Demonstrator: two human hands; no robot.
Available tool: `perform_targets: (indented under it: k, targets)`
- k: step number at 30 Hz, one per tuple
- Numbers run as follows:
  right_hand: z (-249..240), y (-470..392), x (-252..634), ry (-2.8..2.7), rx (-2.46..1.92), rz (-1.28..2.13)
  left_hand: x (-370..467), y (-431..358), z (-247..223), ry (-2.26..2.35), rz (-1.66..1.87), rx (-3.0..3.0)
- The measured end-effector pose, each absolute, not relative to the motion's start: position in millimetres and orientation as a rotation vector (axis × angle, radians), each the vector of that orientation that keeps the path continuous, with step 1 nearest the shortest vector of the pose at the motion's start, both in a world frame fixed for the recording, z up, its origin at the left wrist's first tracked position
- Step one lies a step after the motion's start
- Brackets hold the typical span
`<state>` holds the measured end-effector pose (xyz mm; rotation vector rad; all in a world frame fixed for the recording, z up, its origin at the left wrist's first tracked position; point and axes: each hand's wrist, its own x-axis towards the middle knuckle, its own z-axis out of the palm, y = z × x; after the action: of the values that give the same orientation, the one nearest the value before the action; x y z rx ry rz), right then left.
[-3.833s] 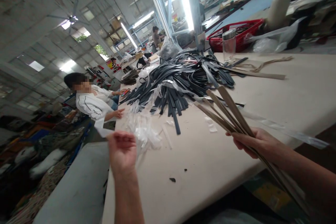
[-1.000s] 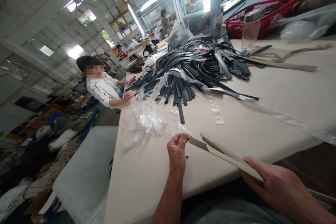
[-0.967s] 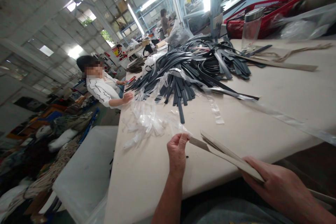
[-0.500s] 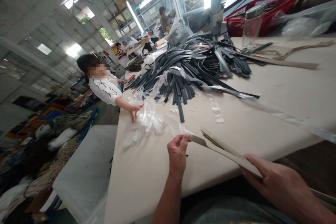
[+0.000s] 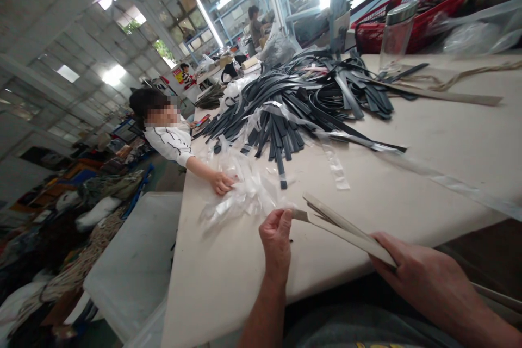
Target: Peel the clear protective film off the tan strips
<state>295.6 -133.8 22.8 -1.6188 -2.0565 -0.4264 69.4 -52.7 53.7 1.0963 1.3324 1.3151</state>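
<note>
Several long beige strips [image 5: 345, 231] lie in my right hand [image 5: 424, 277], whose fingers are wrapped round them near the table's front edge. My left hand [image 5: 276, 234] pinches the end of one of these strips between thumb and fingers. Beyond my left hand, crumpled clear plastic [image 5: 244, 190] lies on the pale table [image 5: 220, 283]. A large heap of dark strips [image 5: 293, 98] spreads over the far part of the table, with clear plastic bands across it.
At the left edge of the table, a person [image 5: 169, 138] reaches a hand into the plastic. A white bin [image 5: 130, 261] stands at the left. Far right are a glass jar [image 5: 395, 38] and a red basket [image 5: 436, 8].
The other person's hand has moved right and closed on the plastic, which has shifted right. My right hand and the strips have moved slightly left; my left hand keeps its pinch.
</note>
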Motion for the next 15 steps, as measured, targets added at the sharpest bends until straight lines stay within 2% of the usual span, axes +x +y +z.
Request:
perform_targets:
  k: [15]
  targets:
    - [13.7,-131.1,291.9,-2.074,-1.559,-0.315,71.4,-49.6,48.9,1.300,1.366,0.855]
